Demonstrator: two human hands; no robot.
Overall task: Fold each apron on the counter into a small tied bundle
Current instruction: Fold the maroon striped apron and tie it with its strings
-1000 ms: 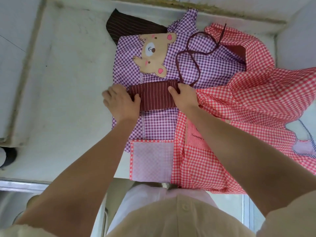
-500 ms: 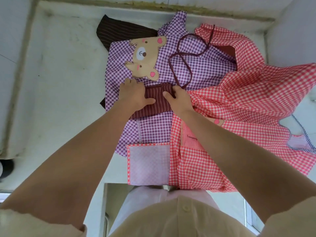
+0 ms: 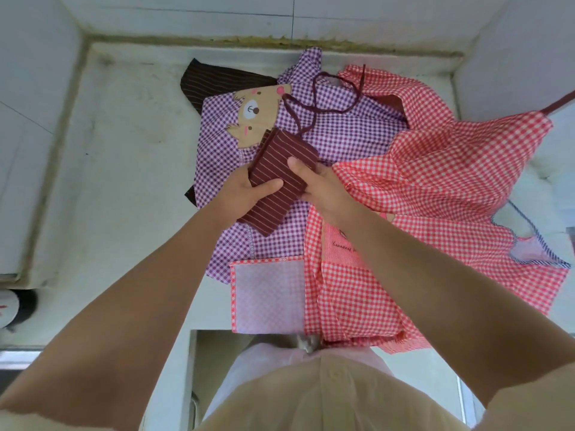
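Observation:
A folded maroon striped apron [image 3: 280,169] is lifted a little above the pile, tilted with one end toward me. My left hand [image 3: 245,189] grips its left edge with the thumb across the top. My right hand [image 3: 320,185] holds its right edge, thumb on the cloth. Its dark maroon strings [image 3: 323,101] trail away over a purple gingham apron [image 3: 342,135] with a tan bear patch [image 3: 258,113]. A red gingham apron [image 3: 435,188] lies crumpled on the right.
A dark brown striped apron [image 3: 211,82] peeks out behind the purple one. The white counter [image 3: 124,169] has a raised rim at the back and left; its front edge runs below the pile. A pink checked pocket [image 3: 267,297] hangs over that edge.
The maroon bundle was pressed flat on the purple apron; both hands have folded it narrower, lifted it and turned it to a diagonal. The strings have dragged across the bear patch.

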